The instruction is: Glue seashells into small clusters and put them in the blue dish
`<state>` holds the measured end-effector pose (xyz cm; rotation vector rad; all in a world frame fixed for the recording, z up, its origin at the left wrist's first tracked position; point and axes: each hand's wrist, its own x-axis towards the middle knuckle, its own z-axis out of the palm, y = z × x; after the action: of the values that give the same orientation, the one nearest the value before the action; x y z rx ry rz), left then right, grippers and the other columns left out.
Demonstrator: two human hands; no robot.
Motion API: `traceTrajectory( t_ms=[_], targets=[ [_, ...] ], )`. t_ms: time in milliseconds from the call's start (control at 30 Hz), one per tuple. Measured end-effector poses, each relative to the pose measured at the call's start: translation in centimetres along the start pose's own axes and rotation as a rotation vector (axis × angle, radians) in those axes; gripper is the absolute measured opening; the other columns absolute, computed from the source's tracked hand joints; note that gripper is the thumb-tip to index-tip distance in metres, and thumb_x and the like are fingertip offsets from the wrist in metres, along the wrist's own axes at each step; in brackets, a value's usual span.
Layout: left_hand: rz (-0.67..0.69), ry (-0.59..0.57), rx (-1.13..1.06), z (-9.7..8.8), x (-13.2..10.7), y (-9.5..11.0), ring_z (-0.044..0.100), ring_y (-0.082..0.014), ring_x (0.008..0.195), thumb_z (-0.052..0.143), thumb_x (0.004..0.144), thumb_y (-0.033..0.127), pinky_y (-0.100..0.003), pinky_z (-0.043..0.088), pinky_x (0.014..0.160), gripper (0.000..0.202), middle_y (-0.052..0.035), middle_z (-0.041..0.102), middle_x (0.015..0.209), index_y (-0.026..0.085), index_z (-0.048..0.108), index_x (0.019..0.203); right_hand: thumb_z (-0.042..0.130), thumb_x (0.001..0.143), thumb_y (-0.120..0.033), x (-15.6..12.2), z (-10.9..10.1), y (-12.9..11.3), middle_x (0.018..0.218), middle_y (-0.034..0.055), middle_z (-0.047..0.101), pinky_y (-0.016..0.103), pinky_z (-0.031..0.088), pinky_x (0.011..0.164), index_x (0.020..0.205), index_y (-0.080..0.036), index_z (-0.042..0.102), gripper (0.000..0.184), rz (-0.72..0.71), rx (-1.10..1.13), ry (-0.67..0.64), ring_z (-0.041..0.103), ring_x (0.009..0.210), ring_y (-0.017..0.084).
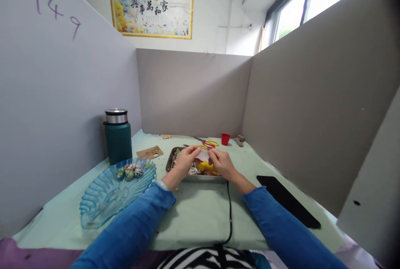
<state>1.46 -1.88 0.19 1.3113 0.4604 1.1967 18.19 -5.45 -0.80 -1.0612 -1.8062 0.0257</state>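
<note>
My left hand (185, 161) and my right hand (223, 164) are raised close together over a metal tray (203, 179). Pinched between the fingertips of both is a small, thin, whitish piece (203, 155), perhaps paper or plastic; its kind is not clear. Beneath them the tray holds whitish shell-like bits (193, 170) and a yellow item (204, 166), partly covered by my hands. To the left, a clear blue shell-shaped plate (109, 198) carries a cluster of green and speckled shells (129, 172) near its far end.
A teal bottle (118, 142) stands behind the plate, with a brown card (150, 152) beside it. Beyond the tray lie scissors (208, 143), a red cup (225, 139) and a grey-brown lump (239, 140). At right is a black phone-like slab (287, 200). A black cable (230, 215) runs down the front. Partitions (193, 90) enclose the table.
</note>
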Motion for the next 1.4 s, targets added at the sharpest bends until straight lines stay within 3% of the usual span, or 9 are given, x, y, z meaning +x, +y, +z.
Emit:
traceTrajectory(
  t_ms=[267, 500, 600, 733, 833, 1000, 1100, 1267, 1400],
  targets=[
    [-0.075, -0.036, 0.111, 0.3, 0.0, -0.2, 0.056, -0.0104, 0.057, 0.084, 0.060, 0.048, -0.020, 0.043, 0.049, 0.045, -0.0042, 0.064, 0.071, 0.010, 0.069, 0.079, 0.037, 0.099, -0.046, 0.2, 0.0, 0.0, 0.057, 0.0006, 0.061, 0.028, 0.043, 0.064, 0.062, -0.021, 0.053, 0.047, 0.113, 0.077, -0.011, 0.057, 0.056, 0.015],
    [-0.043, 0.141, 0.097, -0.8, 0.9, -0.7, 0.051, -0.0092, 0.045, 0.075, 0.072, 0.044, -0.021, 0.044, 0.045, 0.033, 0.0005, 0.058, 0.056, 0.013, 0.063, 0.075, 0.057, 0.089, -0.050, 0.9, -2.3, -0.1, 0.082, 0.0037, 0.071, 0.028, 0.040, 0.066, 0.089, -0.020, 0.069, 0.032, 0.129, -0.307, -0.311, 0.062, 0.074, 0.019],
    [-0.039, 0.248, 0.101, -1.4, 1.3, -0.8, 0.047, -0.0075, 0.041, 0.073, 0.074, 0.040, -0.020, 0.041, 0.043, 0.030, 0.0011, 0.057, 0.055, 0.014, 0.061, 0.073, 0.073, 0.073, -0.053, 0.9, -3.3, -0.7, 0.100, 0.0074, 0.072, 0.028, 0.039, 0.066, 0.110, -0.021, 0.068, 0.049, 0.188, -0.477, -0.488, 0.064, 0.086, 0.024],
    [-0.049, 0.319, 0.085, -1.7, 1.5, -0.7, 0.047, -0.0066, 0.041, 0.071, 0.075, 0.039, -0.020, 0.042, 0.043, 0.027, -0.0001, 0.060, 0.059, 0.014, 0.060, 0.074, 0.066, 0.080, -0.046, 0.6, -3.0, -0.7, 0.096, 0.0084, 0.073, 0.029, 0.040, 0.066, 0.118, -0.023, 0.067, 0.045, 0.248, -0.539, -0.624, 0.066, 0.084, 0.026],
    [-0.037, 0.352, 0.068, -1.7, 1.4, -0.6, 0.047, -0.0067, 0.041, 0.072, 0.075, 0.040, -0.019, 0.040, 0.042, 0.029, 0.0014, 0.058, 0.056, 0.015, 0.059, 0.072, 0.058, 0.087, -0.038, 0.9, -2.7, -0.1, 0.088, 0.0070, 0.072, 0.028, 0.044, 0.067, 0.106, -0.020, 0.068, 0.028, 0.294, -0.359, -0.461, 0.066, 0.080, 0.023],
    [-0.035, 0.381, 0.063, -1.5, 1.3, -0.6, 0.046, -0.0055, 0.040, 0.076, 0.071, 0.044, -0.017, 0.037, 0.040, 0.033, 0.0027, 0.056, 0.057, 0.015, 0.060, 0.073, 0.064, 0.083, -0.051, 1.5, -2.4, -0.2, 0.073, 0.0014, 0.064, 0.024, 0.049, 0.047, 0.095, -0.021, 0.059, 0.033, 0.575, 0.594, -0.076, 0.059, 0.056, 0.014],
    [-0.048, 0.354, 0.067, -1.6, 1.4, -0.9, 0.046, -0.0052, 0.041, 0.078, 0.069, 0.044, -0.017, 0.037, 0.040, 0.035, 0.0040, 0.054, 0.055, 0.014, 0.061, 0.075, 0.073, 0.074, -0.057, 1.6, -2.1, -1.1, 0.066, -0.0001, 0.060, 0.021, 0.044, 0.036, 0.086, -0.021, 0.058, 0.041, 0.650, 0.975, -0.044, 0.054, 0.048, 0.012],
    [-0.060, 0.326, 0.070, -1.7, 1.5, -0.8, 0.045, -0.0045, 0.040, 0.080, 0.067, 0.047, -0.017, 0.037, 0.041, 0.039, 0.0041, 0.054, 0.057, 0.014, 0.062, 0.076, 0.086, 0.063, -0.049, 1.7, -2.3, -1.7, 0.054, -0.0086, 0.044, 0.012, 0.024, 0.029, 0.079, -0.020, 0.055, 0.045, 0.593, 0.999, 0.140, 0.034, 0.041, 0.004],
    [-0.103, 0.047, 0.049, -0.6, 0.4, 0.5, 0.057, -0.0096, 0.055, 0.085, 0.061, 0.048, -0.022, 0.048, 0.053, 0.045, -0.0049, 0.066, 0.072, 0.011, 0.067, 0.078, 0.085, 0.065, -0.041, 2.0, -3.1, -1.5, 0.056, -0.0090, 0.044, 0.012, 0.028, 0.033, 0.086, -0.019, 0.058, 0.041, 0.457, 0.954, 0.327, 0.037, 0.047, 0.005]
  ],
)
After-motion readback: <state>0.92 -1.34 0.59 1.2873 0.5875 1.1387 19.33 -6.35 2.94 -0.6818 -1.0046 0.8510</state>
